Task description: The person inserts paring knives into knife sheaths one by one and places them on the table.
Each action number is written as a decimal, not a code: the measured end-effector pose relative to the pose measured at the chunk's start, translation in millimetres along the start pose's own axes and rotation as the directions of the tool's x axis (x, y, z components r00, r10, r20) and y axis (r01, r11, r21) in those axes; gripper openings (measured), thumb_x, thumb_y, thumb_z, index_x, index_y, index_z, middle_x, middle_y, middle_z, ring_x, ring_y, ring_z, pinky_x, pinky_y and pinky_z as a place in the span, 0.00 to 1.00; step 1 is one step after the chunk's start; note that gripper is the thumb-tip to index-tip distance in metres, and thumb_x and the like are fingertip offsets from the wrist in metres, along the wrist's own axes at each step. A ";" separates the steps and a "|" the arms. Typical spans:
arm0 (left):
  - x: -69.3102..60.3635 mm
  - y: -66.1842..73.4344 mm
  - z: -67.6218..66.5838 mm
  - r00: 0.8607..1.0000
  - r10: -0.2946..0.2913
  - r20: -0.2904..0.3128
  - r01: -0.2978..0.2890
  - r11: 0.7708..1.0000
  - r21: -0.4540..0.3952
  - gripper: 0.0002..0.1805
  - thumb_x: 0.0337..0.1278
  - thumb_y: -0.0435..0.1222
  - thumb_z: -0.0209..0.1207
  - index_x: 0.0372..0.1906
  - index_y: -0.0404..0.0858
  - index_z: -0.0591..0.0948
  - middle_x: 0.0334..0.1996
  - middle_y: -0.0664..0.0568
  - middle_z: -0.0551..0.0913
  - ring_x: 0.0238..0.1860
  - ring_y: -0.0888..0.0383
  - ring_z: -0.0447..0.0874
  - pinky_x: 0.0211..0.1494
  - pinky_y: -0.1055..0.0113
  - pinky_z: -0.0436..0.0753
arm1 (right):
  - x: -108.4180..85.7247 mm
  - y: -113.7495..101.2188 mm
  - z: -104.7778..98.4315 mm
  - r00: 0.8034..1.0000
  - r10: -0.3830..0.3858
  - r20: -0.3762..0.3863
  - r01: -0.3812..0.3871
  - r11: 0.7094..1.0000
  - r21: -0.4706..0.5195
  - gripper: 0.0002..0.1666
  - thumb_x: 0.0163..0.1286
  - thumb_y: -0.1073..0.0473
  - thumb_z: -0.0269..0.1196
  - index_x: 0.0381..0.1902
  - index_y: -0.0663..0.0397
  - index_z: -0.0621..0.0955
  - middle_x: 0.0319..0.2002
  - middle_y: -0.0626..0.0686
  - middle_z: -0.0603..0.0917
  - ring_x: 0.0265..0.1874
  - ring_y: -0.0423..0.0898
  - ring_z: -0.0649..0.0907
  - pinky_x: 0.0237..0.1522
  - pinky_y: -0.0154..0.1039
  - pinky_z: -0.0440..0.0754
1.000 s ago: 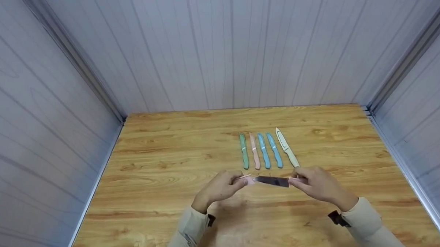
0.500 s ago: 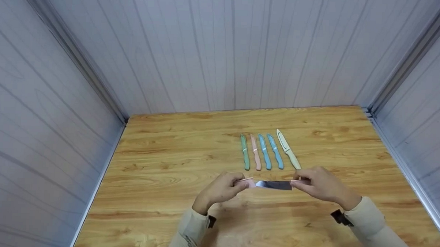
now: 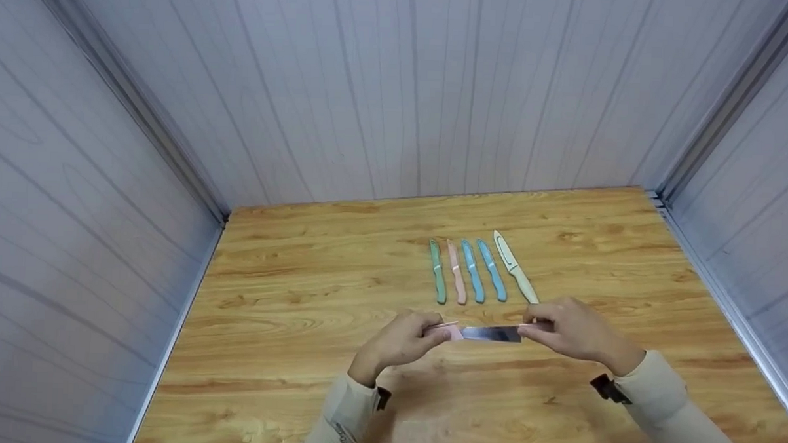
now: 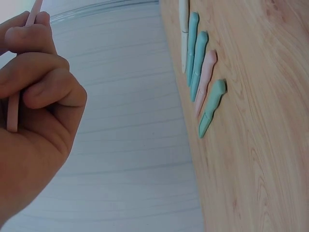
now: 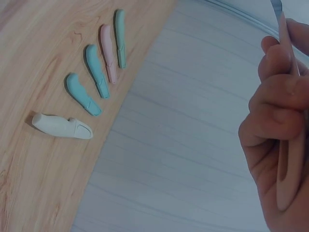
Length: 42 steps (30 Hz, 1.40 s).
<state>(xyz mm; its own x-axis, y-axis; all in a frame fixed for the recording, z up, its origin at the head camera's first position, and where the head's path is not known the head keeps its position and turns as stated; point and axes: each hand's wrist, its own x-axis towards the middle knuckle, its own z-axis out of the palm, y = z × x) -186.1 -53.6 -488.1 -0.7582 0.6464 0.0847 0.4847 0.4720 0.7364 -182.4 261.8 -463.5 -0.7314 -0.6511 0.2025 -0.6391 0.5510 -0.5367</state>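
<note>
My left hand (image 3: 400, 340) grips a pink blade sheath (image 3: 456, 331), whose near end pokes out below the curled fingers in the left wrist view. Opposite it, my right hand (image 3: 577, 333) holds a knife (image 3: 492, 333) by its pink handle (image 5: 289, 188), which has a long slot near its butt. The shiny, broad blade lies level between both hands above the table. Its tip meets the sheath's mouth and seems to be just inside; the point itself is hidden.
On the wooden table (image 3: 285, 349), a row of sheathed knives lies beyond the hands: green (image 3: 437, 272), pink (image 3: 456, 273), two blue (image 3: 473, 271), and a larger cream knife (image 3: 515, 268) whose handle end is near my right hand. Pale panels (image 3: 398, 90) enclose the table.
My left hand has shifted slightly right with the sheath. The gap between sheath and blade tip has closed, and less blade shows. The right hand has hardly moved.
</note>
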 end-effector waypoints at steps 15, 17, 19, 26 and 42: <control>0.9 6.5 -0.2 0.998 -0.036 0.056 0.037 0.999 -0.005 0.17 0.68 0.48 0.52 0.24 0.44 0.71 0.16 0.61 0.61 0.16 0.66 0.55 0.24 0.73 0.60 | 2.2 -5.5 1.6 1.000 -0.005 0.026 0.006 0.999 -0.039 0.08 0.70 0.49 0.58 0.33 0.41 0.81 0.22 0.36 0.78 0.12 0.30 0.68 0.16 0.30 0.69; 1.8 7.6 0.8 0.998 -0.029 0.063 0.029 1.000 -0.009 0.17 0.68 0.48 0.52 0.24 0.44 0.71 0.16 0.61 0.61 0.16 0.66 0.55 0.24 0.73 0.61 | 2.8 -6.2 2.5 1.000 -0.014 0.025 0.015 0.999 -0.042 0.08 0.70 0.49 0.58 0.32 0.40 0.81 0.22 0.35 0.78 0.12 0.30 0.67 0.16 0.30 0.68; 2.6 8.3 2.2 0.998 -0.021 0.067 0.022 1.000 -0.008 0.17 0.68 0.48 0.51 0.24 0.44 0.71 0.16 0.61 0.61 0.16 0.67 0.55 0.23 0.73 0.61 | 3.1 -6.6 3.4 0.999 -0.019 0.026 0.020 0.999 -0.035 0.07 0.70 0.49 0.58 0.32 0.40 0.81 0.22 0.35 0.78 0.12 0.30 0.67 0.16 0.30 0.68; 3.5 9.6 5.1 0.997 -0.014 0.071 0.015 1.000 -0.009 0.17 0.68 0.47 0.51 0.23 0.44 0.70 0.15 0.61 0.61 0.15 0.67 0.55 0.22 0.73 0.61 | 4.4 -7.5 5.1 0.999 -0.023 0.029 0.024 0.999 -0.026 0.09 0.70 0.50 0.59 0.32 0.43 0.81 0.23 0.37 0.79 0.12 0.30 0.68 0.16 0.30 0.69; 5.8 10.7 7.7 0.997 0.016 0.081 -0.015 1.000 -0.011 0.18 0.68 0.46 0.52 0.21 0.44 0.69 0.14 0.61 0.61 0.14 0.67 0.55 0.21 0.74 0.59 | 9.5 -10.4 11.1 0.998 -0.044 0.035 0.046 0.998 -0.049 0.09 0.69 0.49 0.59 0.33 0.44 0.82 0.21 0.35 0.75 0.13 0.29 0.66 0.16 0.29 0.67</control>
<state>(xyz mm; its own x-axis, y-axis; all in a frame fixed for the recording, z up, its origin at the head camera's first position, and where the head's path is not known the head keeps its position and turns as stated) -182.0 -40.2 -484.9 -0.7126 0.7003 0.0418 0.4914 0.4557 0.7422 -180.1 244.1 -465.0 -0.6938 -0.6927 0.1970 -0.6828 0.5457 -0.4858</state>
